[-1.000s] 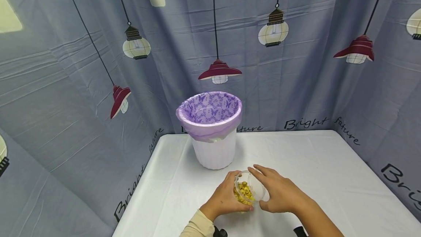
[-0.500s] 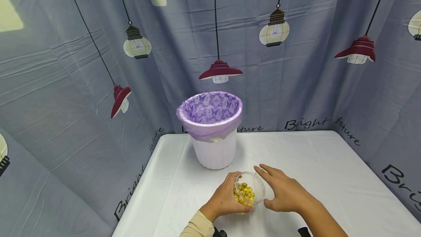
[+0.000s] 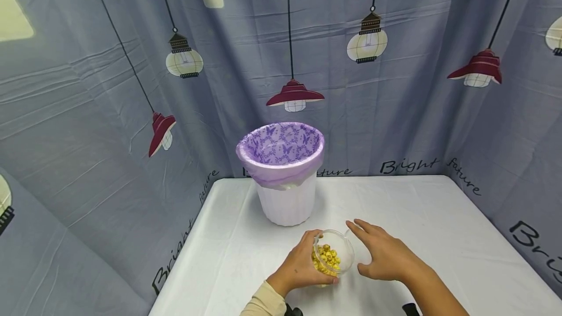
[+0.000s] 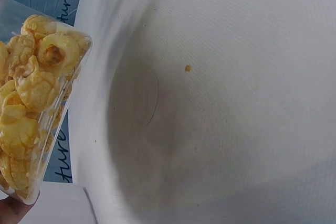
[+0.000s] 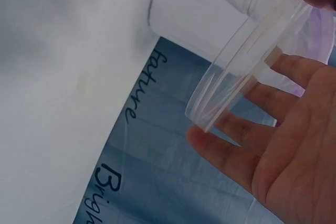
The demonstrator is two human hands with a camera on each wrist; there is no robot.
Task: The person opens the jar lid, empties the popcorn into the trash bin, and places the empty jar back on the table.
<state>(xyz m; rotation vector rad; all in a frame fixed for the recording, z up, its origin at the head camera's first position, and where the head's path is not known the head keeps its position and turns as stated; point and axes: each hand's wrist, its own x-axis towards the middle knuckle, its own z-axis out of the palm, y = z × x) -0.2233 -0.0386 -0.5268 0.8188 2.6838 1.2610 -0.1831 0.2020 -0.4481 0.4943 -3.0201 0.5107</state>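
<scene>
A person's left hand [image 3: 299,263] holds a clear jar [image 3: 343,249] part-filled with yellow popcorn [image 3: 328,258] over the near part of a white surface [image 3: 404,213]. Its fingers and thumb are clamped round the sides of the jar, presumably to leave the mouth unobstructed. The jar leans, its mouth turned toward the other hand, an angle that likely gives that hand easy access to the rim. The popcorn lies toward the base, well inside, so the tilt seems mild enough to spill nothing. Whether the jar's base touches the surface cannot be told.

Just beside it, the right hand [image 3: 386,256] is clamped on a clear lid [image 5: 243,61], thumb at one edge and spread fingers at the other, as the right wrist view shows. That edge grip appears chosen to keep a wide, thin, smooth disc steady. The lid is off the jar, near its mouth; in the head view it is barely visible.

Behind them stands an upright white bin [image 3: 285,205], its purple liner [image 3: 283,175] folded over the rim, probably so that the bag stays spread and cannot slip inside.
</scene>
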